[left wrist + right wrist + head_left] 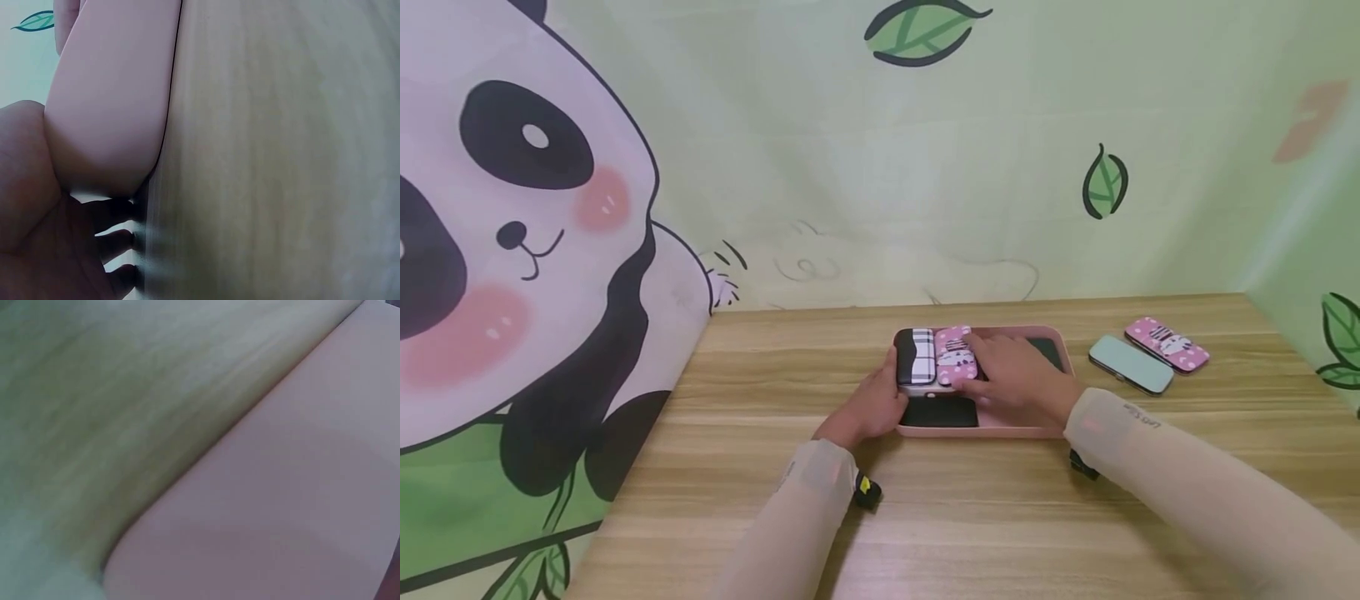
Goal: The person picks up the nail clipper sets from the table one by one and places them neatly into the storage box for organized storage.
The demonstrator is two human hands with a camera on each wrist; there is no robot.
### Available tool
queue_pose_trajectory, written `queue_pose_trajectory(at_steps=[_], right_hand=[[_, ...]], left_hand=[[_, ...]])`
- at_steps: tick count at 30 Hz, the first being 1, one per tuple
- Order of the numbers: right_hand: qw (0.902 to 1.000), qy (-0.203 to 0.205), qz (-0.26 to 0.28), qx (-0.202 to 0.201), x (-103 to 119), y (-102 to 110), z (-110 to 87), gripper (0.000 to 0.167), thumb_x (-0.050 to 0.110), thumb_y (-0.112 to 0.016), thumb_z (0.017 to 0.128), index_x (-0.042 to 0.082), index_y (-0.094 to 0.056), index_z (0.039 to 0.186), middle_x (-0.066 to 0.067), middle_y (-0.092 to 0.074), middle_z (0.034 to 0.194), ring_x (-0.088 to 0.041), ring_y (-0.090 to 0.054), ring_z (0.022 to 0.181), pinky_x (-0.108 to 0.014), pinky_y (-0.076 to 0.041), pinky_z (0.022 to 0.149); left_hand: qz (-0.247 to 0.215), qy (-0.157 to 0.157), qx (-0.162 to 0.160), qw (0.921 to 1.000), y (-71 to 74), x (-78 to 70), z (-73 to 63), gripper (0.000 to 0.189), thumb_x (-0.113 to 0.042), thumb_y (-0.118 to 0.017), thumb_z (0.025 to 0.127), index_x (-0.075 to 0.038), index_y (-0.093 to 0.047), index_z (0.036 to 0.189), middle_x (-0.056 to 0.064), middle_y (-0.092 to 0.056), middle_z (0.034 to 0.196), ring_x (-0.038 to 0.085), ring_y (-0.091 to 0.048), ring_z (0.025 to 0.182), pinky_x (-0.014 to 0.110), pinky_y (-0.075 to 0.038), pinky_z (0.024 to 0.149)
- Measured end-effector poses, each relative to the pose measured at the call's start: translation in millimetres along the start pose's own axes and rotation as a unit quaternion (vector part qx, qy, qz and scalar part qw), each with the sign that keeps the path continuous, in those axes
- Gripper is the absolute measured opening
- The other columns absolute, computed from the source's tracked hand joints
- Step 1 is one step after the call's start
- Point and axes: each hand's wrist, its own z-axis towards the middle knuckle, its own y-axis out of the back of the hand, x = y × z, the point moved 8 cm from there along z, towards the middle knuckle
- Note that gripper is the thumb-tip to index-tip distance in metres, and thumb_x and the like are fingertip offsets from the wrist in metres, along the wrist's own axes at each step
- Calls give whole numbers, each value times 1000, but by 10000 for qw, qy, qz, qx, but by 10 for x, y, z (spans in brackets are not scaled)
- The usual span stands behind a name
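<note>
On the wooden table is a pink tray (987, 432) with slim cases in it. My right hand (1018, 371) pinches a pink polka-dot case (956, 357) with a cartoon figure, thumb at its near end and fingers at its far end. Beside that lies a black-and-white plaid case (916, 357). My left hand (872, 402) holds the tray's left end; in the left wrist view the palm is against the tray wall (112, 100). A black case (938, 412) lies in the tray's front left, and a dark piece (1047, 352) shows partly behind my right hand.
To the tray's right, a mint-green case (1131, 364) and another pink dotted case (1167, 343) lie side by side on the wooden table (970, 517). A fabric backdrop with a panda and leaves (917, 33) rises behind the table and along its sides.
</note>
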Motion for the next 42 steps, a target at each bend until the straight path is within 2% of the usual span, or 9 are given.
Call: queue_pose_trajectory(at_steps=[2, 7, 13, 27, 32, 37, 42], right_hand=[[9998, 83, -172, -36, 18, -11, 1, 91, 72, -48, 91, 8, -35, 155, -15, -50, 150, -32, -47, 138, -55, -31, 116], [9996, 181, -190, -119, 55, -12, -24, 84, 70, -51, 91, 12, -41, 151, -14, -48, 151, -32, -43, 141, -58, -27, 117], [9992, 224, -284, -178, 83, -5, -32, 85, 71, -49, 91, 13, -40, 153, -15, -47, 150, -32, -43, 138, -59, -25, 118], [9981, 177, -507, -291, 79, 29, -56, 87, 74, -46, 91, 14, -36, 154, -13, -41, 155, -33, -37, 143, -59, -25, 118], [9977, 134, -592, -300, 29, 104, -78, 84, 71, -43, 94, 15, -34, 155, -10, -43, 153, -30, -39, 141, -54, -28, 119], [9966, 98, -749, -325, -72, 171, -69, 84, 73, -42, 93, 15, -37, 154, -13, -48, 148, -34, -44, 137, -60, -35, 111], [9978, 113, -499, -432, -204, 216, -60, 76, 71, -47, 92, 20, -43, 149, -11, -48, 146, -34, -44, 135, -60, -35, 112]], left_hand=[[-40, 9, -13, 10000, -7, 8, -3, 76, -22, -42, 102, -9, 4, 161, 11, -20, 167, 23, -27, 150, 41, -22, 122], [-28, 1, -109, 9999, -19, 31, 7, 77, -21, -43, 101, -7, 2, 161, 14, -25, 165, 25, -29, 149, 40, -24, 122], [-114, 13, -183, 9998, -27, 53, 29, 79, -20, -44, 100, -9, 4, 161, 15, -27, 164, 23, -35, 146, 39, -26, 121], [-85, 66, -121, 9999, -23, 46, 28, 78, -21, -43, 101, -11, 6, 161, 13, -23, 165, 21, -33, 147, 38, -25, 122], [-12, 73, -119, 9999, -30, 50, 43, 77, -21, -43, 102, -10, 5, 161, 12, -23, 166, 20, -33, 146, 38, -25, 121], [12, 22, -90, 10000, -34, 39, 48, 77, -22, -42, 102, -10, 5, 161, 12, -22, 166, 20, -31, 148, 39, -24, 122], [-29, 43, -57, 10000, -31, 29, 32, 77, -22, -42, 102, -12, 6, 161, 10, -20, 167, 20, -29, 149, 39, -24, 122]])
